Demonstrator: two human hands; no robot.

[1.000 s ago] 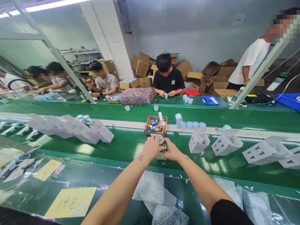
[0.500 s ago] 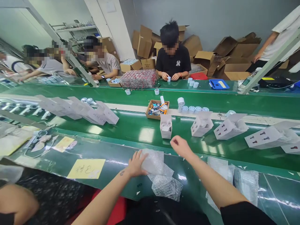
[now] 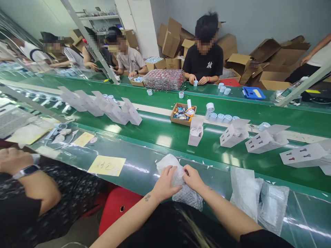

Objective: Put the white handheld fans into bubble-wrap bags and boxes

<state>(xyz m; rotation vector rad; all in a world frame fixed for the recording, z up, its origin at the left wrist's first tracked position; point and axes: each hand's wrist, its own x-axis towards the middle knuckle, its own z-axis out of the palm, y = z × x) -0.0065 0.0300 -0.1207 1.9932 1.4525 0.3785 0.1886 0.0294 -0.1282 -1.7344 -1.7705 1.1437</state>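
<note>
In front of me a bubble-wrap bag [image 3: 169,161] lies at the near edge of the bench. My left hand [image 3: 167,184] grips it from the left, fingers bent over its top and the thumb apart. From the right, my right hand [image 3: 191,177] pinches its side with closed fingertips. Under my hands, nearer my body, is another piece of bubble wrap [image 3: 190,198], partly covered. What the bag contains, if anything, cannot be made out. Beyond my hands an open white box [image 3: 196,136] stands on the green belt with wrapped contents showing at its top.
More bubble-wrap packs [image 3: 272,206] lie at my right. Several open white boxes [image 3: 234,136] line the belt. A cardboard tray [image 3: 182,120] of small parts sits beyond, near a tape roll [image 3: 209,108]. A yellow paper sign [image 3: 107,165] lies left. A co-worker [image 3: 204,62] sits opposite; another person's arm [image 3: 33,175] is close at left.
My right hand has come down from near the white box to the bubble-wrap bag. My left hand now curls over the bag. The view has shifted, so the surroundings sit further right.
</note>
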